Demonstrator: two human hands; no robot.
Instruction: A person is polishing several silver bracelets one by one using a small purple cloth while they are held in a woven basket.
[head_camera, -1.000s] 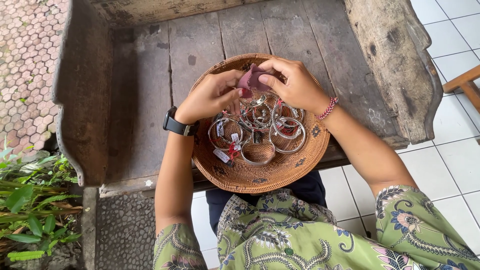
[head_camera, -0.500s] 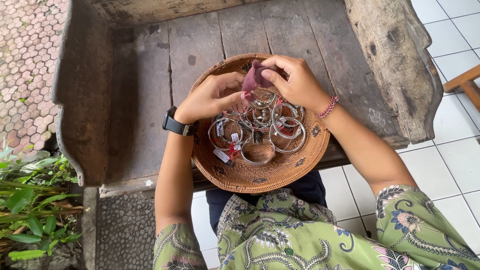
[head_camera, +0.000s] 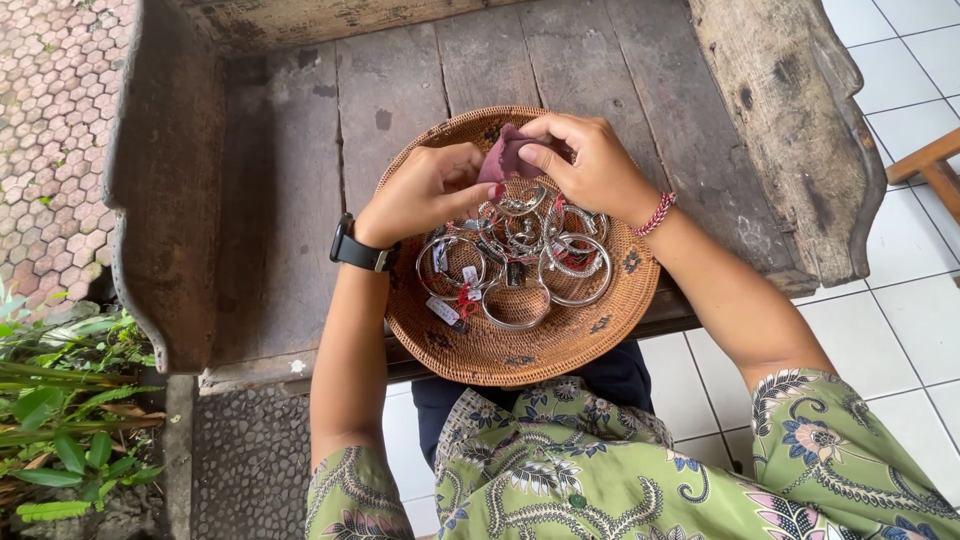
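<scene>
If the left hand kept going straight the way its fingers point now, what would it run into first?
Most likely the pink cloth: the left hand points rightward at it, fingertips at or nearly on its edge. Just beyond is the right hand, which grips the cloth above the woven basket.

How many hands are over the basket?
2. The left hand, with a black watch on its wrist, and the right hand, with a pink bracelet on its wrist, both pinch a small pink cloth above the woven basket of silver bangles.
</scene>
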